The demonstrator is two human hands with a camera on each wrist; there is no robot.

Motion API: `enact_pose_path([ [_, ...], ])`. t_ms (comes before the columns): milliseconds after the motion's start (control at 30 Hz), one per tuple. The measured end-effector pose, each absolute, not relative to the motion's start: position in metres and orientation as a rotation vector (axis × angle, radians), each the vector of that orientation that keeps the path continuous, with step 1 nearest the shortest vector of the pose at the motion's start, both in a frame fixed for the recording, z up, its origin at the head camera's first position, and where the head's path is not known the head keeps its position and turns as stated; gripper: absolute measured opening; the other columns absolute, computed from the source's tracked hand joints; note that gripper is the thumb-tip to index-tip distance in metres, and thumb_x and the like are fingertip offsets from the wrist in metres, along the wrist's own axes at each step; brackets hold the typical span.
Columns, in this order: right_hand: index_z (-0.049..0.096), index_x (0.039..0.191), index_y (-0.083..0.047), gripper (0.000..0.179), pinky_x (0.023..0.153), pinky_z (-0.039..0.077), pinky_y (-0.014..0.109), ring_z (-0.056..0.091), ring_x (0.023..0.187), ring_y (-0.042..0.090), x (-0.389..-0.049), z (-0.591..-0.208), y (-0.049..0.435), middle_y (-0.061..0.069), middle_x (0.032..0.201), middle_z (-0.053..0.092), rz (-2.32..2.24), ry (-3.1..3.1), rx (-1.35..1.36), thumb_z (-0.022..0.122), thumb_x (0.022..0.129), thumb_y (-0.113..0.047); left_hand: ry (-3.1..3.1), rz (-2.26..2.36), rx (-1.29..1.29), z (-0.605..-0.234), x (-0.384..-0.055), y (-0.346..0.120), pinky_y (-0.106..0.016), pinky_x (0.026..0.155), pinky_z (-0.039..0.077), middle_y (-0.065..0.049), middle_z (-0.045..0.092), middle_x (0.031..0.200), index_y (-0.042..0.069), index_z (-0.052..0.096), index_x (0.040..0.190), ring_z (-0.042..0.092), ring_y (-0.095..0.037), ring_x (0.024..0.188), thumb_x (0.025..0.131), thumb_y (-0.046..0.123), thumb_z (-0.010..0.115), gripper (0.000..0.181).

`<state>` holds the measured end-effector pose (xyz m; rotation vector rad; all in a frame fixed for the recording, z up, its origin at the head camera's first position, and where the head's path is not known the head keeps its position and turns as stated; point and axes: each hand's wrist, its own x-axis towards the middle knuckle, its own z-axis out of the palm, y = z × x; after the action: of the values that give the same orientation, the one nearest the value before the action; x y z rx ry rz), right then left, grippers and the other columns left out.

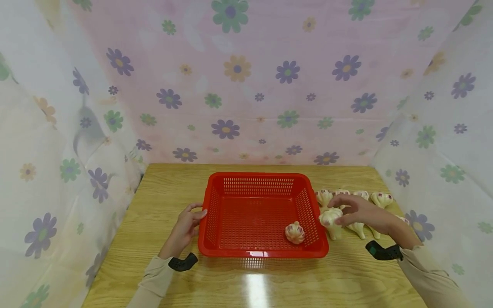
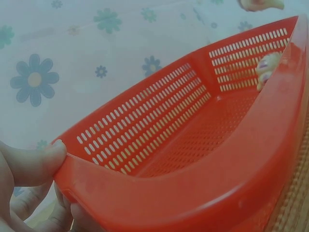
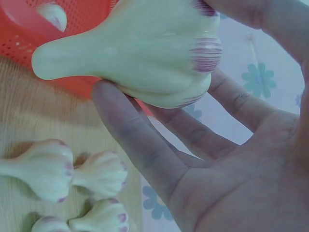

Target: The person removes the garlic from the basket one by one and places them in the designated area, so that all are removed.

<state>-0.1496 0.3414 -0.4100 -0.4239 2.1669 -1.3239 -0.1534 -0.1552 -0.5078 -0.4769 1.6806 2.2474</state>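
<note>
My left hand (image 1: 183, 227) grips the left rim of a red plastic basket (image 1: 265, 254), thumb over the edge and fingers below it, as the left wrist view shows. In my right hand (image 1: 366, 214) is a garlic bulb (image 3: 154, 53), cream with purple streaks, held between thumb and fingers with its stem toward the basket. This bulb hangs just outside the basket's right wall. Inside the basket, near the front right corner, lies another garlic bulb (image 1: 295, 233).
Several more garlic bulbs (image 1: 381, 199) lie on the wooden table (image 1: 165, 184) to the right of the basket, some partly hidden by my right hand. Flowered cloth (image 1: 246, 107) hangs behind the table and along both sides.
</note>
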Motion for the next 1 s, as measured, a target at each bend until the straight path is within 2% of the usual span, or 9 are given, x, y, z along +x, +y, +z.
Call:
enact_pose_path([
  [133, 0.044, 0.128, 0.003, 0.041, 0.078, 0.051, 0.045, 0.058, 0.103, 0.026, -0.147, -0.413, 0.35, 0.023, 0.13, 0.038, -1.341, 2.165, -0.402, 0.059, 0.093, -0.01, 1.682, 2.242, -0.488, -0.508, -0.154, -0.155, -0.035, 0.063, 0.052, -0.006, 0.061, 0.1, 0.009, 0.044, 0.128, 0.062, -0.018, 0.083, 0.091, 0.013, 0.062, 0.042],
  [333, 0.043, 0.127, 0.004, 0.04, 0.076, 0.052, 0.046, 0.06, 0.098, 0.031, -0.14, -0.416, 0.363, 0.03, 0.134, 0.032, -1.362, 2.161, -0.376, 0.058, 0.093, -0.01, 1.683, 2.235, -0.514, -0.508, -0.155, -0.154, -0.034, 0.062, 0.052, -0.003, 0.063, 0.095, 0.009, 0.043, 0.128, 0.062, -0.016, 0.08, 0.091, 0.011, 0.062, 0.042],
  [600, 0.034, 0.135, 0.007, 0.049, 0.079, 0.05, 0.048, 0.059, 0.103, 0.024, -0.133, -0.428, 0.382, 0.035, 0.14, 0.022, -1.366, 2.137, -0.293, 0.054, 0.094, -0.011, 1.682, 2.231, -0.52, -0.508, -0.156, -0.154, -0.035, 0.063, 0.053, -0.003, 0.063, 0.094, 0.008, 0.043, 0.129, 0.061, -0.017, 0.08, 0.09, 0.011, 0.063, 0.044],
  [867, 0.038, 0.131, 0.005, 0.044, 0.078, 0.051, 0.048, 0.058, 0.102, 0.029, -0.127, -0.441, 0.394, 0.036, 0.137, 0.025, -1.391, 2.139, -0.258, 0.057, 0.094, -0.012, 1.69, 2.231, -0.522, -0.509, -0.155, -0.153, -0.035, 0.065, 0.052, -0.003, 0.063, 0.095, 0.008, 0.043, 0.129, 0.062, -0.016, 0.08, 0.09, 0.01, 0.062, 0.043],
  [1000, 0.038, 0.13, 0.007, 0.046, 0.079, 0.05, 0.049, 0.057, 0.103, 0.024, -0.125, -0.448, 0.399, 0.037, 0.137, 0.025, -1.402, 2.141, -0.214, 0.058, 0.094, -0.013, 1.694, 2.233, -0.508, -0.509, -0.155, -0.153, -0.035, 0.064, 0.052, -0.004, 0.062, 0.095, 0.008, 0.043, 0.13, 0.062, -0.016, 0.08, 0.09, 0.011, 0.063, 0.044],
])
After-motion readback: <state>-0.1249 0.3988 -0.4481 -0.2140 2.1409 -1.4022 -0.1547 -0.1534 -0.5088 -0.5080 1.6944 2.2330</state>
